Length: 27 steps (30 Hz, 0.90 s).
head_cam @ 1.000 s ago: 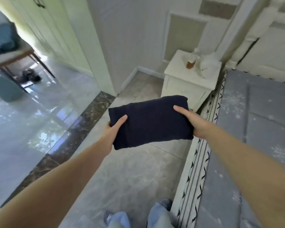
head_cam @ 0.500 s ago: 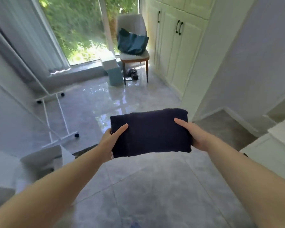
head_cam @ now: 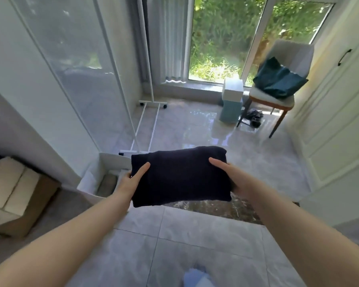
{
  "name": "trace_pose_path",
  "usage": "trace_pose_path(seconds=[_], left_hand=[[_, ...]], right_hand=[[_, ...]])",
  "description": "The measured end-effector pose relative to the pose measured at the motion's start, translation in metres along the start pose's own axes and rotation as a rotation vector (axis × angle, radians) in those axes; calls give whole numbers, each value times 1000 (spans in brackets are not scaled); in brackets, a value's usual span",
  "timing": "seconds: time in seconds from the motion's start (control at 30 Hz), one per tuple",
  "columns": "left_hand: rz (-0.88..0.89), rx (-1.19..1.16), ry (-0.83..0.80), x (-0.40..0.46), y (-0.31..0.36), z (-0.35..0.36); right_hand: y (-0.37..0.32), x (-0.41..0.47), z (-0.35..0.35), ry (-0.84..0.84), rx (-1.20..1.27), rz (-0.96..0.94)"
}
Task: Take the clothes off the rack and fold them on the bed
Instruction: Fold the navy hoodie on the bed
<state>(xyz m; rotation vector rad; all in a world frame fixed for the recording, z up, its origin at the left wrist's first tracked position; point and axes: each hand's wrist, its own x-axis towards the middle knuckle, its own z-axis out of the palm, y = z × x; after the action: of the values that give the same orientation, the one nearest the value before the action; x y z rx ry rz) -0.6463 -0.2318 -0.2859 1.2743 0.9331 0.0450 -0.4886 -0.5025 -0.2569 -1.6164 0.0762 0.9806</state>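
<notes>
I see a glossy tiled floor (head_cam: 195,235) running to a tall window (head_cam: 216,38), with a white wheeled metal rack (head_cam: 147,112) standing at left. By the window a padded chair (head_cam: 278,96) carries a teal bag (head_cam: 279,79). In mid-air over the floor, a dark knit garment (head_cam: 179,177) is folded into a thick rectangle. My left hand (head_cam: 131,181) and right hand (head_cam: 232,179) clasp its short ends, thumbs flat on top.

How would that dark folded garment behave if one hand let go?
The dark folded garment is probably soft and floppy: its edges already sag between the left hand and right hand. It would likely droop and unfold. It seems light, since it is held out at arm's length.
</notes>
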Motion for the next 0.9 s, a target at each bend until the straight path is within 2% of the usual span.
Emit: trace_pose_path(seconds=[0.27,0.5,0.7,0.9], left_hand=[[-12,-191,255,16,8,5],[-127,-308,407,24,-13,-29],[-235,-399,428,63,-33,-69],[-306,-485,380,119,-26,-118]], right_hand=[[-82,80,18,-201,-184,-1],[-84,145,71,-337,-307,128],[-90,197,129,-360,-394,252],[-126,244,190,-347,-481,239]])
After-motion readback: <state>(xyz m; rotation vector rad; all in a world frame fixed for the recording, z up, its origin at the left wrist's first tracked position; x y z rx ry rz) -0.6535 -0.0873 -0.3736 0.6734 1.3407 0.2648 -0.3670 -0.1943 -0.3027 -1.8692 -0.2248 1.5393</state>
